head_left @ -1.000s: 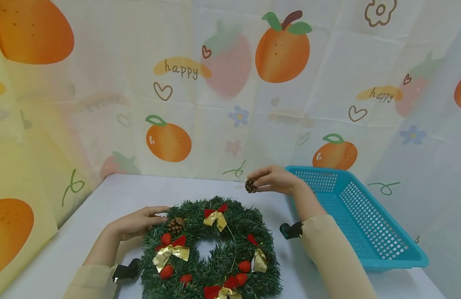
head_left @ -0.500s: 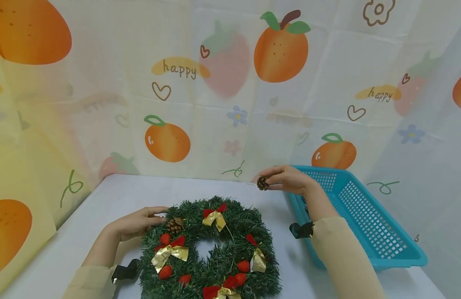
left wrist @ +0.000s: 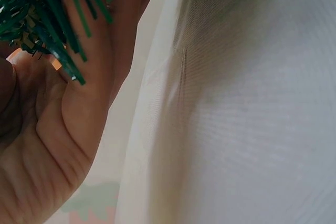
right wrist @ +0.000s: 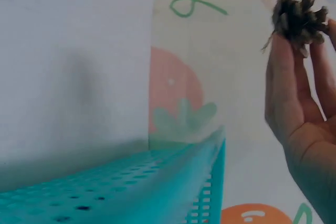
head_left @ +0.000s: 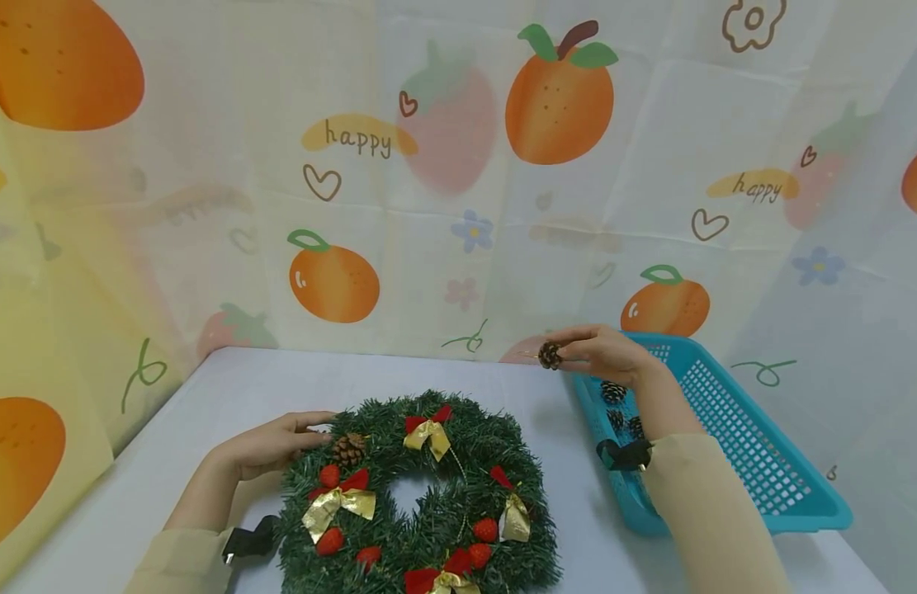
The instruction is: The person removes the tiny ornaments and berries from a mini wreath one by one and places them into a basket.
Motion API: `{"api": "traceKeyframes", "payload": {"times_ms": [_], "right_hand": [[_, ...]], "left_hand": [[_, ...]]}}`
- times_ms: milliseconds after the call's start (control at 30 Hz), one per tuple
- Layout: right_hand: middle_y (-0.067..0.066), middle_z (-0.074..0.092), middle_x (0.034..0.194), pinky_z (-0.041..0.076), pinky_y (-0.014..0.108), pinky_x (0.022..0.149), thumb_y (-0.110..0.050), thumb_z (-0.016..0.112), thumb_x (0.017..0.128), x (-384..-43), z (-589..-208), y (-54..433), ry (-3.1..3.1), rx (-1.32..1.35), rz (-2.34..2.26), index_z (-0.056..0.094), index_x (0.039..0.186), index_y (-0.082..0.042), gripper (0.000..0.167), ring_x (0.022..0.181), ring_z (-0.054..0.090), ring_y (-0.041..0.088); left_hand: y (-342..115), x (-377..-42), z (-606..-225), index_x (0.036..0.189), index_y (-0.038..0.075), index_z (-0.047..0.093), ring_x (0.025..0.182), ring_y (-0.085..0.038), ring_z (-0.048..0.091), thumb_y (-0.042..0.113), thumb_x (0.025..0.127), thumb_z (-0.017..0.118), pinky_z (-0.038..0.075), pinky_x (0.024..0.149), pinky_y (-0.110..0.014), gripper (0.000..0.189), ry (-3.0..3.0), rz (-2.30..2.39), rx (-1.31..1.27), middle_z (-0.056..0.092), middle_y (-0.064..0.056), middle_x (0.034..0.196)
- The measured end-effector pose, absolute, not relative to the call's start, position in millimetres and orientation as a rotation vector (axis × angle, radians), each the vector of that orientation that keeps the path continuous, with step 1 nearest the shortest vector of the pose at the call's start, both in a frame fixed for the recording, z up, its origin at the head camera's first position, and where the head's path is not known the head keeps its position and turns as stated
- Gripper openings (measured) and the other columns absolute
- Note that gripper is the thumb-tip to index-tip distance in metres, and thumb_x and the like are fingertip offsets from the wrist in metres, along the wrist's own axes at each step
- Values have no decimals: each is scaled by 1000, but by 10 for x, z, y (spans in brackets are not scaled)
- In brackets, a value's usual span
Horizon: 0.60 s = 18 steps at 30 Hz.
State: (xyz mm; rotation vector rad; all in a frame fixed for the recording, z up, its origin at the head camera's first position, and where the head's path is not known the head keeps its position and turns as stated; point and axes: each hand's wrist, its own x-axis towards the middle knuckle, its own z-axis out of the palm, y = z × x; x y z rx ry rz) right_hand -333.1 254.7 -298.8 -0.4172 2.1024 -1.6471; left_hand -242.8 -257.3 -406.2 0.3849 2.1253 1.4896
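A green wreath [head_left: 503, 445] with red and gold bows, red strawberries and one pinecone [head_left: 349, 450] lies on the table. At its upper left edge my left hand [head_left: 272, 441] grips the wreath; in the left wrist view green needles overlap the fingers [left wrist: 123, 19]. My right hand [head_left: 602, 351] pinches a small brown pinecone [head_left: 550, 355], held up at the near left corner of the back of the blue basket. A thin gold loop sticks out from that pinecone. In the right wrist view the pinecone [right wrist: 299, 19] sits at the fingertips, above the basket rim.
The blue plastic basket [head_left: 792, 522] stands at the right of the white table [head_left: 168, 429]. Several dark pinecones [head_left: 614, 392] lie inside along its left wall, partly hidden by the right arm. A fruit-printed cloth [head_left: 428, 247] hangs behind the table.
My right hand has moved right and slightly up with the pinecone, from beyond the wreath to the basket's back left corner. The left hand and the wreath have stayed in place.
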Motion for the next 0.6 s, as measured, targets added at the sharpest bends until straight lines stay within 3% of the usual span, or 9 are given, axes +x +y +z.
{"api": "traceKeyframes", "payload": {"times_ms": [133,267,400,600], "right_hand": [[16,33,157,51,28,103,-9,57,99,-3314,-2947,2643,2119,-411,-1671,52,141,-2,43,118,55,5],[4,47,143,52,27,100,-9,57,99,-3304,-2917,2730,2117,-405,-1721,56,138,-5,39,112,62,4],[-2,49,136,52,25,98,-9,55,100,-3290,-2915,2836,2124,-412,-1741,53,140,-5,39,110,65,4],[0,44,147,52,21,98,-10,54,102,-3268,-2958,3022,2097,-351,-1804,50,144,-9,43,109,64,0]], "left_hand": [[-2568,-2424,-4059,157,-2,17,53,-7,24,30,103,53,30,52,-21,73,2130,1497,373,37,-37,149],[-2559,-2421,-4060,157,-1,17,54,-7,24,31,103,54,31,53,-21,73,2122,1502,364,21,-42,154],[-2556,-2412,-4057,157,-1,18,54,-7,24,30,102,54,31,53,-21,73,2121,1502,363,21,-42,154],[-2568,-2419,-4050,157,-2,19,53,-6,26,29,103,53,31,50,-20,71,2152,1475,395,38,-39,148]]}}
